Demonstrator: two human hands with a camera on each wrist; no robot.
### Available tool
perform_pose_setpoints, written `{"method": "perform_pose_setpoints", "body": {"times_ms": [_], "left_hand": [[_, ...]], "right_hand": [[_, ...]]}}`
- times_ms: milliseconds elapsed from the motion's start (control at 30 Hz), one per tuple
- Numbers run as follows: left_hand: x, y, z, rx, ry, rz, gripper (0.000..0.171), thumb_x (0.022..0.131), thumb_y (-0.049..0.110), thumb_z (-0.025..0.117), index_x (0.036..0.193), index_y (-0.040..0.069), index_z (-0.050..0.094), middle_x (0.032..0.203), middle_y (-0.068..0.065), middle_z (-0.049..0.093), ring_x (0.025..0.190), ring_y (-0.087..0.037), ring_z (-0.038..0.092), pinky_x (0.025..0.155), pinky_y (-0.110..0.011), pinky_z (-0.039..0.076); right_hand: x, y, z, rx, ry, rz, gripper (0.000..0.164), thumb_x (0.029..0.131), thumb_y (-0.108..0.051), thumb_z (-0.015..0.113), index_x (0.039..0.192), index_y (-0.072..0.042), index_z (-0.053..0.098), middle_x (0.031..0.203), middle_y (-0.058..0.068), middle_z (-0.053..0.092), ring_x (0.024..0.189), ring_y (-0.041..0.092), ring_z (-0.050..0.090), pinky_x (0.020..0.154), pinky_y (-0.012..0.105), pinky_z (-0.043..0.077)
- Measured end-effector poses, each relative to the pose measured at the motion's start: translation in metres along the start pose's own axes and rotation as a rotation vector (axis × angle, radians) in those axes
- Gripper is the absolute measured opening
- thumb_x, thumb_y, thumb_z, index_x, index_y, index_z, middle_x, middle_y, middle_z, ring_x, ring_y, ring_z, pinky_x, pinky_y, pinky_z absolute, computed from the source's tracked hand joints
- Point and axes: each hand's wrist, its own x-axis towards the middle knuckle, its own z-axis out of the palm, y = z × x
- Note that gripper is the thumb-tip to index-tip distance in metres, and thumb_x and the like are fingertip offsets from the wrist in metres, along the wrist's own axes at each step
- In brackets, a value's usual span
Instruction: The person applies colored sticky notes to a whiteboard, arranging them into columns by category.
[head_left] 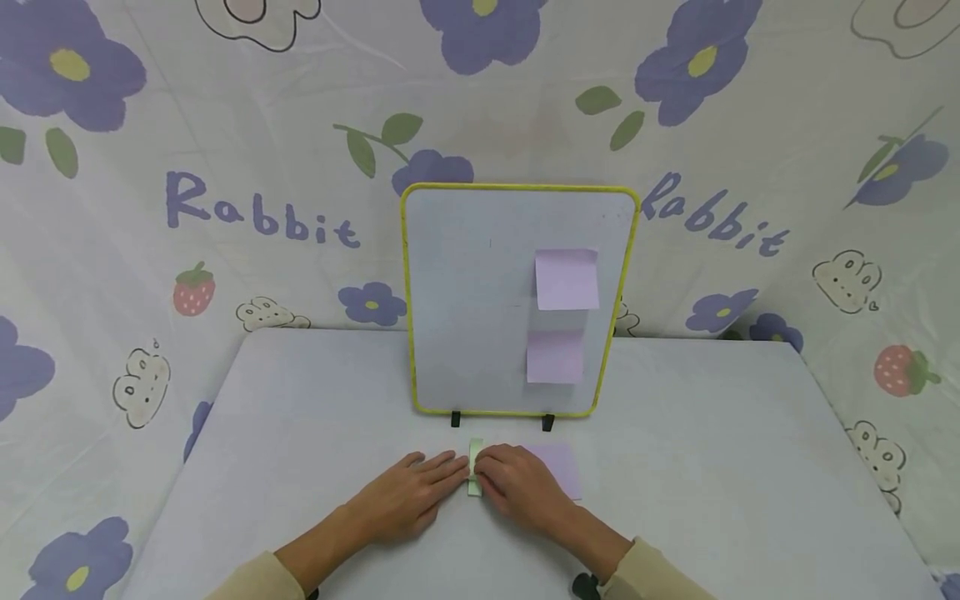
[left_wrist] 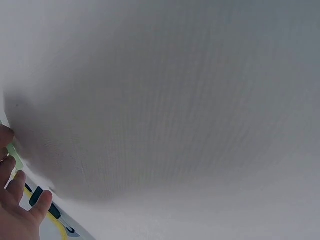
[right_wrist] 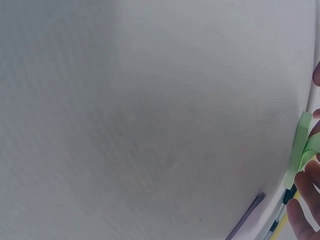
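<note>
A narrow pad of light green sticky notes (head_left: pixel 476 490) lies on the table in front of the whiteboard, between both hands. My right hand (head_left: pixel 521 485) pinches the pad's top green note near its middle; the right wrist view shows that note (right_wrist: pixel 312 145) bent up from the green pad (right_wrist: pixel 298 150). My left hand (head_left: pixel 408 498) lies flat from the left, its straight fingers reaching the pad's left edge. Beside the right hand, partly covered by it, is a purple sticky note pad (head_left: pixel 558 468). At the left wrist view's edge, the left hand (left_wrist: pixel 20 207) shows only in part.
A yellow-framed whiteboard (head_left: pixel 472 308) stands upright on black feet (head_left: pixel 548 422) behind the hands. Two purple notes, an upper one (head_left: pixel 567 280) and a lower one (head_left: pixel 555 357), stick to its right side. A printed cloth (head_left: pixel 285 142) hangs behind the white table (head_left: pixel 720 450).
</note>
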Motion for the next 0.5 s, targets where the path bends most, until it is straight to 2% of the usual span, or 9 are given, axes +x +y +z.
{"method": "perform_pose_setpoints", "body": {"times_ms": [300, 500], "left_hand": [[-0.0001, 0.0018, -0.0010, 0.008, 0.059, 0.010, 0.056, 0.095, 0.021, 0.061, 0.147, 0.008, 0.049, 0.148, -0.005, 0.051, 0.131, -0.020, 0.053, 0.094, -0.043, 0.049], [0.0007, 0.0035, -0.0019, -0.010, 0.037, 0.001, 0.056, 0.096, 0.021, 0.060, 0.149, 0.008, 0.046, 0.150, -0.005, 0.049, 0.133, -0.019, 0.051, 0.094, -0.043, 0.049]], "right_hand": [[0.0053, -0.0075, -0.0023, 0.000, -0.024, 0.042, 0.006, 0.085, -0.010, 0.073, 0.090, -0.012, 0.071, 0.094, -0.003, 0.068, 0.086, 0.013, 0.065, 0.072, 0.032, 0.053], [0.0049, -0.0092, 0.0003, 0.000, -0.045, 0.074, 0.007, 0.085, -0.012, 0.074, 0.091, -0.014, 0.071, 0.094, -0.004, 0.068, 0.085, 0.011, 0.065, 0.072, 0.031, 0.053]]}}
